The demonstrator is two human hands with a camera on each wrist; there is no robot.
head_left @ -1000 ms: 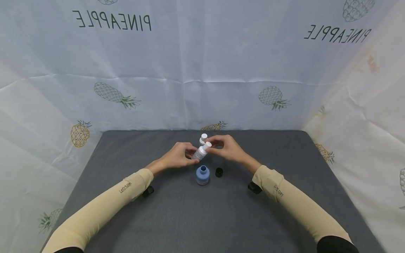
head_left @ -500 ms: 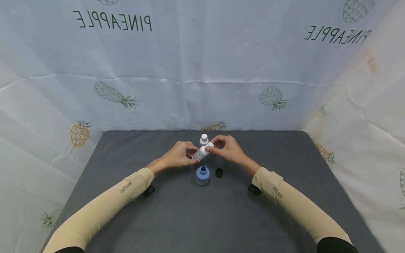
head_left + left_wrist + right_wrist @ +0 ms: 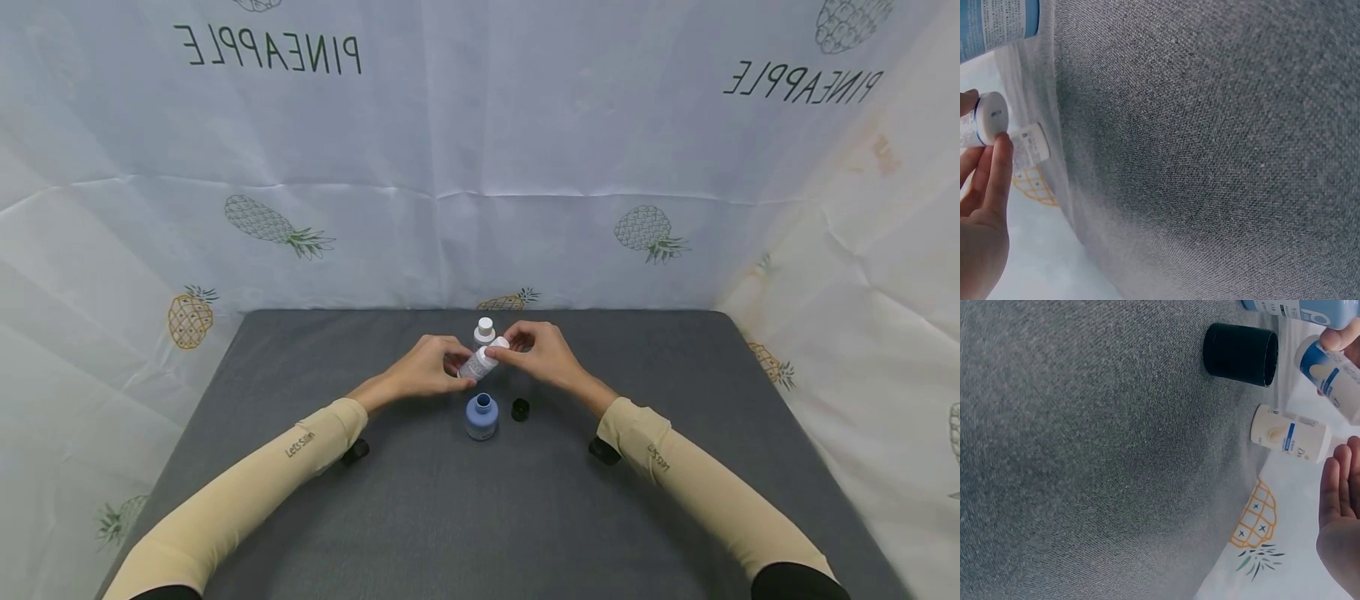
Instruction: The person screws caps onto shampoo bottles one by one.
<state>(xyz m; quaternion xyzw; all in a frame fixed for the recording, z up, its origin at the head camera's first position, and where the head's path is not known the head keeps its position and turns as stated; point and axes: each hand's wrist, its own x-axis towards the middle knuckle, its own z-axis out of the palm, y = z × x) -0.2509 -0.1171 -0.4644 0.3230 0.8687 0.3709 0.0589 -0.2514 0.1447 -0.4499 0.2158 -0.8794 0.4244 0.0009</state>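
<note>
My left hand (image 3: 423,367) grips a small white bottle (image 3: 474,364) by its lower body and holds it tilted, top to the upper right. The thumb and fingers of my right hand (image 3: 546,354) pinch its white cap (image 3: 498,342). In the left wrist view the held bottle's round base (image 3: 992,117) faces the camera. Just behind it stands a second white bottle (image 3: 484,332), capped and upright. In front, a blue bottle (image 3: 482,418) stands with its neck uncovered. A black cap (image 3: 520,409) rests to its right.
Dark grey cloth covers the table (image 3: 480,517). A white curtain (image 3: 420,242) with pineapple prints hangs along the back edge and both sides. Dark wrist cameras sit under both forearms, low over the cloth.
The tilted bottle has shifted slightly right. My right fingers have closed further around its cap. The blue bottle, black cap and rear bottle stay where they were.
</note>
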